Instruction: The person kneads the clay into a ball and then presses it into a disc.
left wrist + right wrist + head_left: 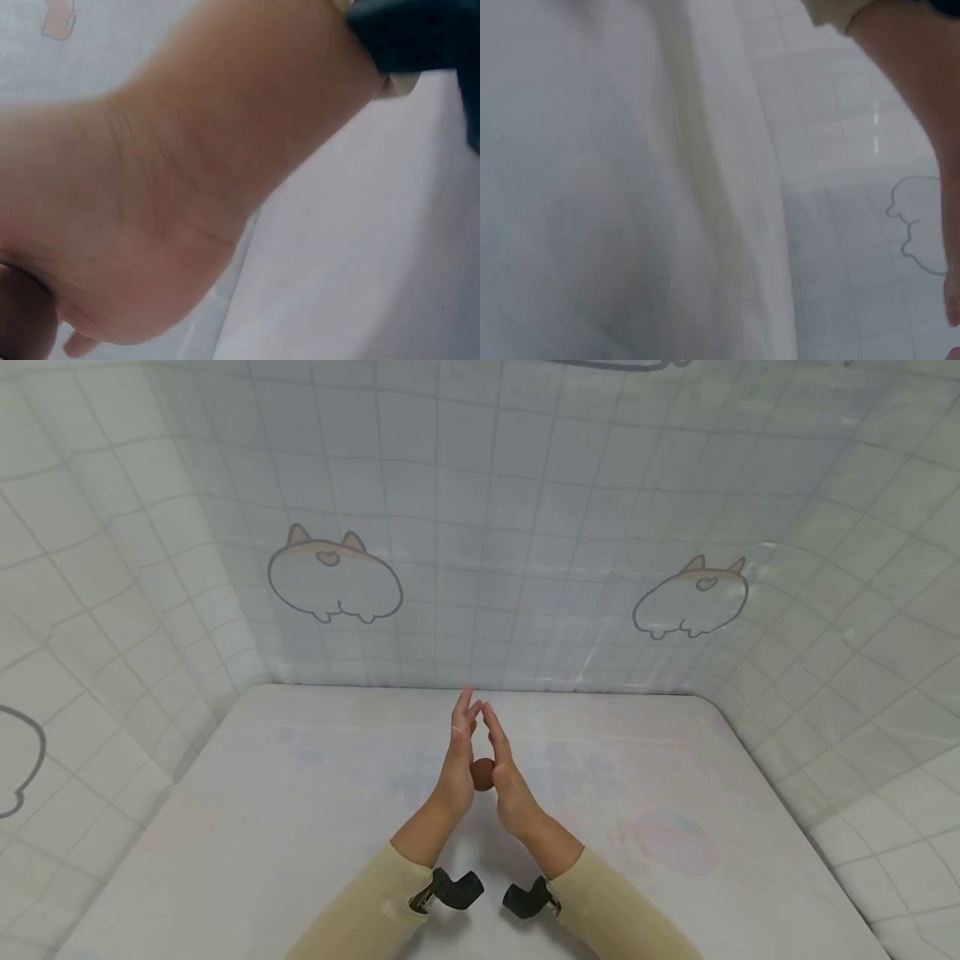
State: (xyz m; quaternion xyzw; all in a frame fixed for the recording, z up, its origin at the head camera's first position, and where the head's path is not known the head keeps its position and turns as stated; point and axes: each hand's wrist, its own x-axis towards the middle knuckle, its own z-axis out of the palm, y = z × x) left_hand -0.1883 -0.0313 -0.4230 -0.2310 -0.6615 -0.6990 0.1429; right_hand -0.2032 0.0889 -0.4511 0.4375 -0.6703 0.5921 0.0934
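Between my two facing palms sits a small brown ball (483,774), over the middle of the table. My left hand (455,768) touches its left side, fingers straight and pointing away from me. On the ball's other side my right hand (513,785) leans in, also with straight fingers, and the fingertips of both hands come close together at the top. In the left wrist view, part of the ball (26,319) shows at the lower left corner, against the palm. Only the wrist and an edge of the right hand appear in the right wrist view; the ball is out of sight there.
A pale table (315,827) with faint printed patches lies under my hands. White grid-patterned sheets with animal drawings (335,578) rise behind it and on both sides. Dark camera mounts (457,891) stick out inward from both cream sleeves.
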